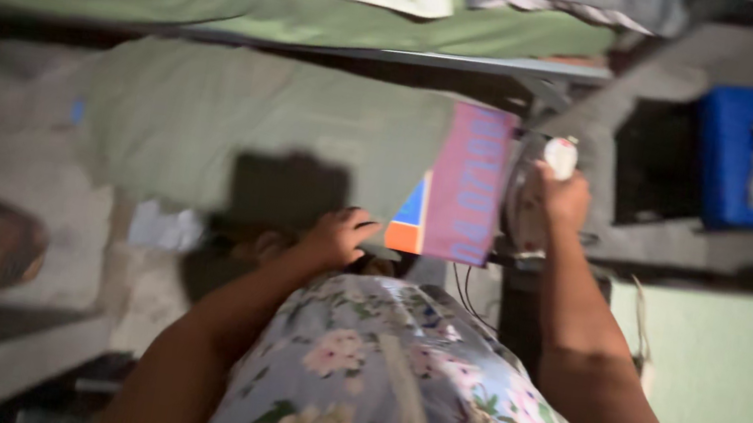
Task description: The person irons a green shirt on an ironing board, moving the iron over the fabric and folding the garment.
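- Right now your right hand (pixel 562 196) is closed around the handle of an electric iron (pixel 528 205); its white knob (pixel 560 156) shows just above your knuckles, towards twelve o'clock.
- Your left hand (pixel 337 236) lies loosely curled, fingers bent, on the near edge of the green cloth (pixel 240 120); it touches the cloth, but whether it pinches the fabric you cannot tell through the blur.
- From the right hand, the green cloth stretches away towards nine o'clock, with its long axis running across the picture from left to right.
- Between the iron and the cloth stands a pink and blue patterned panel (pixel 466 186), just beside the iron at its nine o'clock and at about two o'clock from your left hand.
- So the left hand is the one nearer the cloth, already on it; the right hand with the iron is apart from it, beyond the panel.
- Farther out, a blue cushion (pixel 737 158) with grey clothes sits at three o'clock, and a green shelf edge (pixel 228 7) runs along twelve o'clock.
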